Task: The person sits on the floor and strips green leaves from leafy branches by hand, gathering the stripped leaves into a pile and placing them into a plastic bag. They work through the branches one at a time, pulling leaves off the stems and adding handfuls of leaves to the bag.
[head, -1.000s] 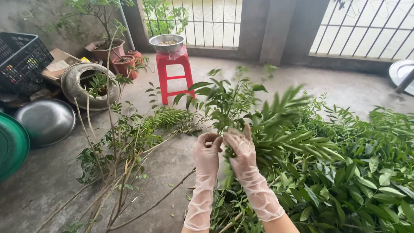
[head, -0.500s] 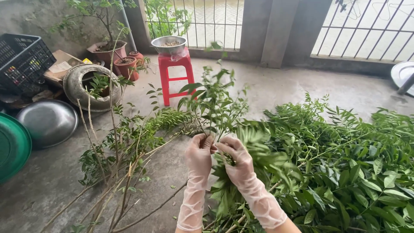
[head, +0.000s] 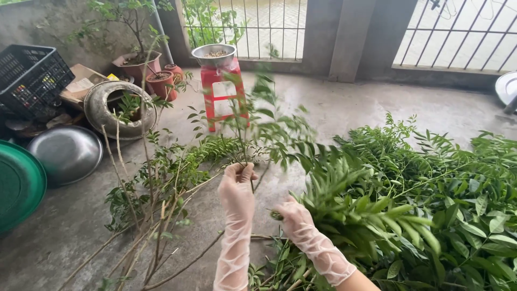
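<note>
Soft, even daylight; shadows faint (the raised sprig (head: 258, 124) is motion-blurred).

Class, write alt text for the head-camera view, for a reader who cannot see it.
Two hands in sheer lace gloves work over a concrete floor: the left hand holds up a leafy sprig, the right hand grips a leafy bundle. A heap of cut green branches lies at right, stripped stems at left, a red stool behind.
</note>
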